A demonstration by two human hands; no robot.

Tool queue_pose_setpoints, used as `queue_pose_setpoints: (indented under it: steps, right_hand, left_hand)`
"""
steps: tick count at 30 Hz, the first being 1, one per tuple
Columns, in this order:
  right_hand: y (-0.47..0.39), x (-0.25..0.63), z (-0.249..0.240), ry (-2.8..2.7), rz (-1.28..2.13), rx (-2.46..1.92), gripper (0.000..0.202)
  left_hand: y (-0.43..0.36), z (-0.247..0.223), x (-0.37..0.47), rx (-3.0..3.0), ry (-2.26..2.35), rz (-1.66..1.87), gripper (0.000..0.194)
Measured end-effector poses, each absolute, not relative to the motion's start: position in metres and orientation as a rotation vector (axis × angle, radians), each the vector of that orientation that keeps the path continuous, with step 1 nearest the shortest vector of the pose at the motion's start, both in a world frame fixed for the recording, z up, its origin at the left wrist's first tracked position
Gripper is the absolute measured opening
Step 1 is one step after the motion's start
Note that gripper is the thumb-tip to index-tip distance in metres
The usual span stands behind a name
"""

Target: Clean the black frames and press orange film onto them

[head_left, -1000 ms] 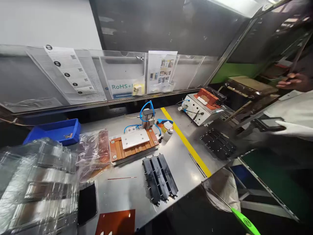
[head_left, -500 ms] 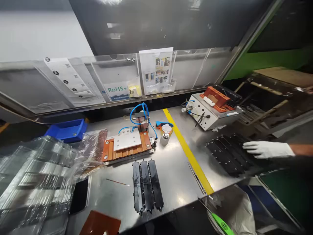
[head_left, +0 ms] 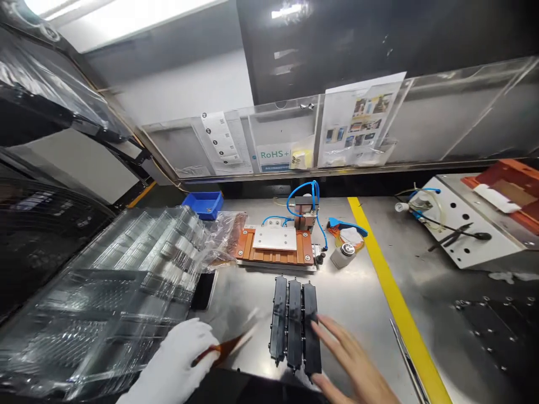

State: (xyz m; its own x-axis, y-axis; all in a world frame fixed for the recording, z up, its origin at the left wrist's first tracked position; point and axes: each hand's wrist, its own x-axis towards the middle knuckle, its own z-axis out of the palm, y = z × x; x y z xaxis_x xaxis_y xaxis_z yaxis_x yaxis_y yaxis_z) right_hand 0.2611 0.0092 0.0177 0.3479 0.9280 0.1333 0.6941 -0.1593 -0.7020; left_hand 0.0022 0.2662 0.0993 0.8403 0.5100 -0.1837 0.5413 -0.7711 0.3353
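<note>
Three long black plastic parts (head_left: 295,325) lie side by side on the steel bench. My right hand (head_left: 351,359), bare, has its fingers apart at the right edge of the rightmost part; whether the fingertips touch it I cannot tell. My left hand (head_left: 181,359) wears a white glove, its fingers closed around a thin orange-brown piece (head_left: 229,349) whose far end is smeared by motion. Behind the black parts sits an orange-brown fixture (head_left: 275,255) with a silver plate (head_left: 274,239) and blue air hoses.
Stacked clear plastic trays (head_left: 105,297) fill the left, beside a dark phone-like slab (head_left: 204,290). A blue bin (head_left: 202,205) stands behind. Right of the fixture is a dispenser bottle (head_left: 343,256). Past the yellow tape (head_left: 393,297) are tweezers (head_left: 406,359), a white control box (head_left: 458,224) and more black parts (head_left: 501,331).
The view has swung left. Both my hands have come in at the bottom, the left closed on the orange-brown piece. The gloved hand at far right is out of view.
</note>
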Motion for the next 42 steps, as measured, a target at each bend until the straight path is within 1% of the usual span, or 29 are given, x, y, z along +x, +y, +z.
queue_pose_setpoints:
  steps: [1, 3, 5, 6, 8, 9, 10, 11, 13, 15, 16, 18, 21, 23, 25, 27, 28, 31, 35, 38, 42]
  right_hand:
    - [0.042, 0.251, 0.034, -1.573, 0.356, -1.787, 0.066]
    - [0.094, 0.230, 0.059, -1.756, 0.412, -1.534, 0.070]
    - [0.123, 0.217, 0.068, -1.653, 0.619, -1.464, 0.049]
    - [0.130, 0.215, 0.066, -1.520, 0.732, -1.480, 0.041]
    - [0.136, 0.219, 0.055, -1.211, 0.924, -1.543, 0.036]
    - [0.137, 0.224, 0.047, -1.097, 0.978, -1.572, 0.036]
    - [0.138, 0.229, 0.039, -1.034, 0.982, -1.603, 0.036]
    - [0.140, 0.234, 0.032, -1.017, 0.927, -1.649, 0.036]
    - [0.145, 0.239, 0.023, -1.077, 0.637, -1.769, 0.036]
    - [0.151, 0.238, 0.022, -1.183, 0.293, -1.846, 0.032]
    - [0.154, 0.236, 0.024, -1.246, 0.178, -1.855, 0.029]
    - [0.159, 0.228, 0.031, -1.368, 0.079, -1.837, 0.025]
    - [0.164, 0.218, 0.038, -1.426, 0.071, -1.807, 0.027]
    - [0.166, 0.213, 0.039, -1.406, 0.082, -1.775, 0.023]
    - [0.166, 0.210, 0.037, -1.378, 0.152, -1.746, 0.018]
    - [0.166, 0.206, 0.034, -1.264, 0.291, -1.745, 0.016]
    - [0.166, 0.204, 0.033, -1.168, 0.378, -1.748, 0.016]
    - [0.167, 0.197, 0.034, -0.823, 0.607, -1.716, 0.026]
    - [0.169, 0.194, 0.037, -0.491, 0.792, -1.598, 0.034]
    - [0.170, 0.201, 0.037, -0.338, 0.941, -1.462, 0.035]
    - [0.169, 0.209, 0.036, -0.256, 1.118, -1.301, 0.031]
  left_hand:
    - [0.264, 0.110, 0.017, 2.629, 0.687, -0.175, 0.016]
    - [0.260, 0.124, 0.040, 2.544, 0.572, -0.220, 0.013]
    - [0.260, 0.125, 0.050, 2.300, 0.678, -0.125, 0.011]
    - [0.261, 0.121, 0.052, 2.100, 0.782, -0.046, 0.017]
    - [0.264, 0.108, 0.051, 1.629, 0.931, 0.049, 0.045]
    - [0.265, 0.100, 0.051, 1.433, 0.952, 0.050, 0.052]
    - [0.265, 0.091, 0.050, 1.309, 0.947, 0.031, 0.053]
    - [0.264, 0.082, 0.051, 1.251, 0.927, 0.002, 0.049]
    - [0.262, 0.065, 0.054, 1.259, 0.925, -0.004, 0.036]
    - [0.262, 0.050, 0.060, 1.394, 0.935, 0.058, 0.034]
    - [0.263, 0.044, 0.063, 1.482, 0.923, 0.088, 0.033]
    - [0.266, 0.035, 0.067, 1.653, 0.881, 0.140, 0.032]
    - [0.272, 0.030, 0.070, 1.775, 0.814, 0.172, 0.033]
    - [0.274, 0.030, 0.071, 1.832, 0.782, 0.181, 0.035]
    - [0.275, 0.030, 0.071, 1.883, 0.778, 0.188, 0.037]
    - [0.274, 0.029, 0.072, 1.926, 0.799, 0.193, 0.036]
    - [0.273, 0.028, 0.072, 1.946, 0.814, 0.193, 0.035]
    - [0.271, 0.024, 0.072, 1.992, 0.852, 0.190, 0.036]
    - [0.269, 0.021, 0.072, 2.022, 0.866, 0.185, 0.037]
    - [0.269, 0.021, 0.072, 2.024, 0.862, 0.178, 0.035]
    - [0.269, 0.023, 0.072, 2.025, 0.843, 0.170, 0.032]
